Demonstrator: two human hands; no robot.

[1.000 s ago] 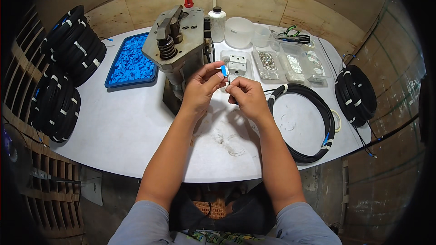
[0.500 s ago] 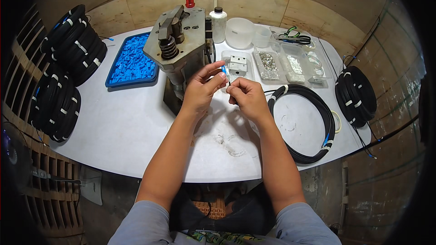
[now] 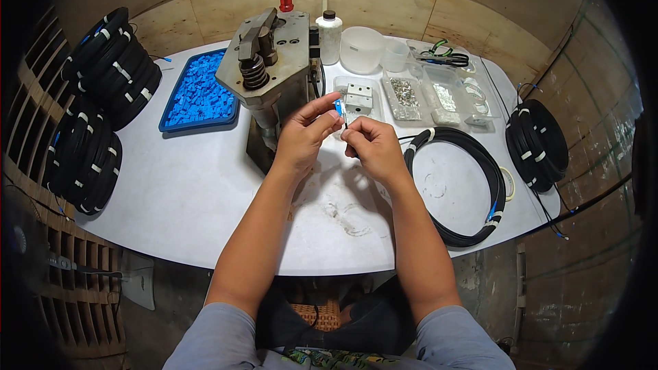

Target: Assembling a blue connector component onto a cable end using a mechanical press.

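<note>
Between the thumb and forefinger of my left hand (image 3: 308, 128) is a small blue fiber-optic connector (image 3: 338, 107), held up over the middle of the table. My right hand (image 3: 375, 147), close beside it, pinches the black cable (image 3: 346, 125) just below the connector. The fingertips hide part of both pieces. That cable seems to lead toward a large black coil (image 3: 499, 195) with white tape bands, lying right of my right hand. Just behind the hands, a metal block (image 3: 359, 96) sits in a clear tray.
A heavy metal press (image 3: 274, 62) stands behind my left hand. Left of it is a blue tray (image 3: 195, 123) of small blue pieces. More cable coils (image 3: 86, 154) are stacked at the left edge, others (image 3: 538, 147) at the right. Boxes of small parts (image 3: 404, 99), tubs (image 3: 362, 51) and scissors (image 3: 445, 59) sit behind.
The blue connector is tilted very slightly differently in my fingers. Otherwise both hands and everything on the table stay in place.
</note>
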